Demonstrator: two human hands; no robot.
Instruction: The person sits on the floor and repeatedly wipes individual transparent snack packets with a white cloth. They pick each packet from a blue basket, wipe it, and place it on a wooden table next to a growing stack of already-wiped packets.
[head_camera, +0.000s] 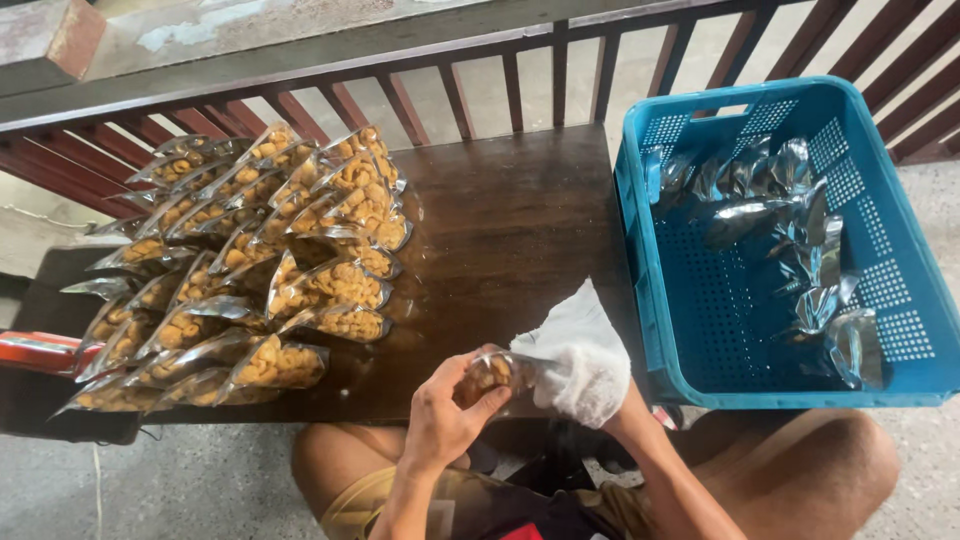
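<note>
My left hand (442, 415) holds a clear snack packet (492, 372) filled with orange-brown pieces, just over the near edge of the dark wooden table (500, 230). My right hand (590, 385) is wrapped in a white cloth (580, 345) and presses against the packet's right end. A large pile of filled packets (250, 270) lies in overlapping rows on the table's left half.
A blue plastic crate (900, 290) with several shiny silver-backed packets (790, 230) sits at the right. A brown railing (480, 80) runs behind the table. My bare knees are below the table edge. A red object (35, 350) lies at far left.
</note>
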